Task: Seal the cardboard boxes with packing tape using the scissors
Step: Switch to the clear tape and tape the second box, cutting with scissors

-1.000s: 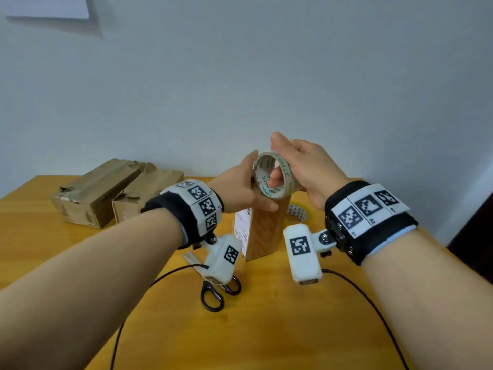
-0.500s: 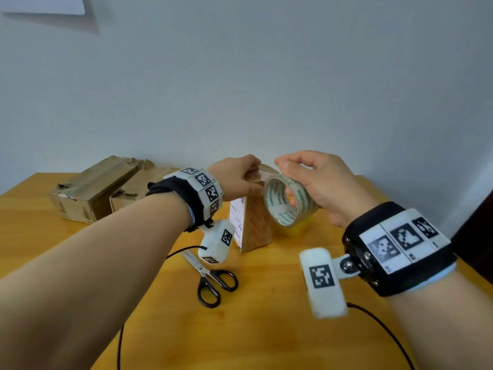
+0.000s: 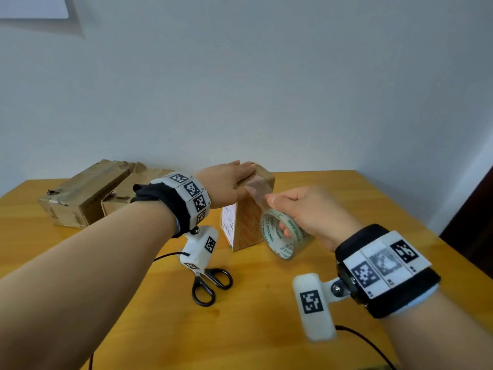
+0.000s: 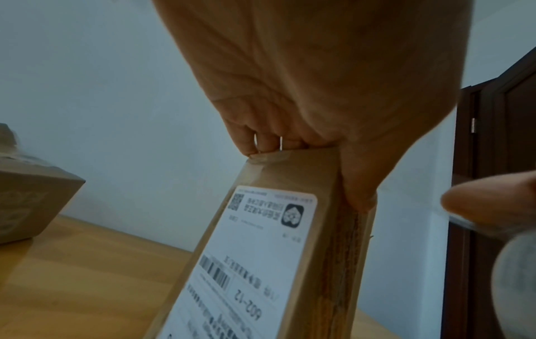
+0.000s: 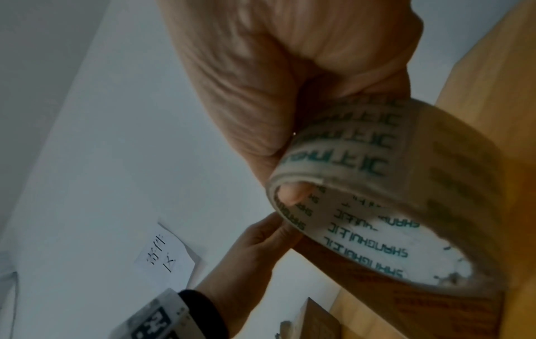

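Observation:
A tall cardboard box point(image 3: 248, 222) with a white shipping label stands upright mid-table. My left hand point(image 3: 232, 180) lies flat across its top, fingers pressing the tape end down; in the left wrist view the thumb point(image 4: 359, 183) runs down the box's side point(image 4: 327, 174). My right hand point(image 3: 306, 212) grips the clear tape roll point(image 3: 285, 247) just right of the box, fingers through the core point(image 5: 293, 195). A strip of clear tape point(image 3: 257, 188) stretches from the box top to the roll. Black-handled scissors point(image 3: 210, 283) lie on the table in front of the box, partly under the left wrist camera.
Two worn cardboard boxes point(image 3: 80, 193) point(image 3: 114, 204) lie at the back left of the wooden table point(image 3: 266, 329), against the wall. A dark door point(image 3: 474, 222) stands at the right edge. Black cables trail from both wrists across the near table.
My right hand has pulled the roll down and towards me, drawing out a strip of tape. My left hand has moved from pinching the tape end to lying flat on the box top.

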